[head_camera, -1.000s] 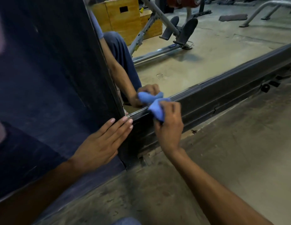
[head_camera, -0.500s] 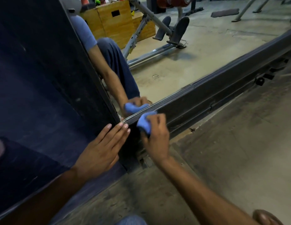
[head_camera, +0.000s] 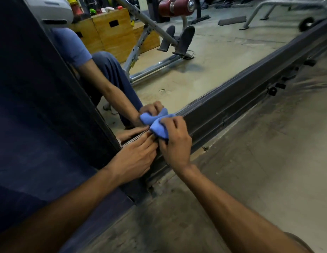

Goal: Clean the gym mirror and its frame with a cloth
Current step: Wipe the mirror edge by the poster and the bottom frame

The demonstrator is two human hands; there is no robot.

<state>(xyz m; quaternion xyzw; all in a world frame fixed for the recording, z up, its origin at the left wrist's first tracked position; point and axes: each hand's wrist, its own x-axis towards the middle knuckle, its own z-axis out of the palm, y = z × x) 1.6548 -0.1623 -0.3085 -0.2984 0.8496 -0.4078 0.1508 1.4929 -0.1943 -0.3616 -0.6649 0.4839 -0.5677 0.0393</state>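
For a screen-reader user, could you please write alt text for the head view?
A person's right hand grips a bunched blue cloth against the dark bottom frame of a floor-level gym mirror. The left hand rests beside it, fingers straight, at the frame's corner. The glass reflects both hands, a bench and wooden boxes.

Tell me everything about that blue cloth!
The small blue cloth looks soft, like microfibre, and is bunched into a wad. The right hand grips it with curled fingers and presses it on the top edge of the dark metal mirror frame, near the corner. Its twin shows reflected in the mirror glass. The left hand's fingertips lie right beside it.
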